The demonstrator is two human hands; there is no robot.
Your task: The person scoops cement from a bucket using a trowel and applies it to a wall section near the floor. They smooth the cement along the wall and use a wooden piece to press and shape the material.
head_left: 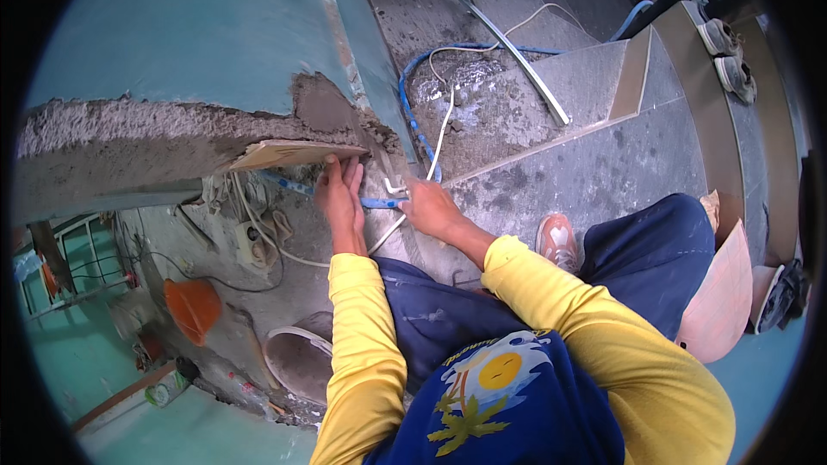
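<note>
A thin tan tile (297, 153) lies along the broken edge of the plastered wall, beside a patch of wet mortar (323, 108). My left hand (342, 198) reaches up to its near edge, thumb and fingertips on it. My right hand (433, 207) is closed, low and just to the right. From its fist sticks out a bent white shank (394, 186), seemingly part of a small hand tool; the rest is hidden in my fingers. A blue hose (379, 203) and a white cable (442, 133) run close by my hands.
A long metal strip (517, 56) lies across the grey tiled floor (551, 168). To my left are an orange container (192, 310), a mortar-stained bucket (297, 357) and a power socket box (251, 245). Shoes (732, 60) stand on the steps; a pinkish board (719, 301) leans by my knee.
</note>
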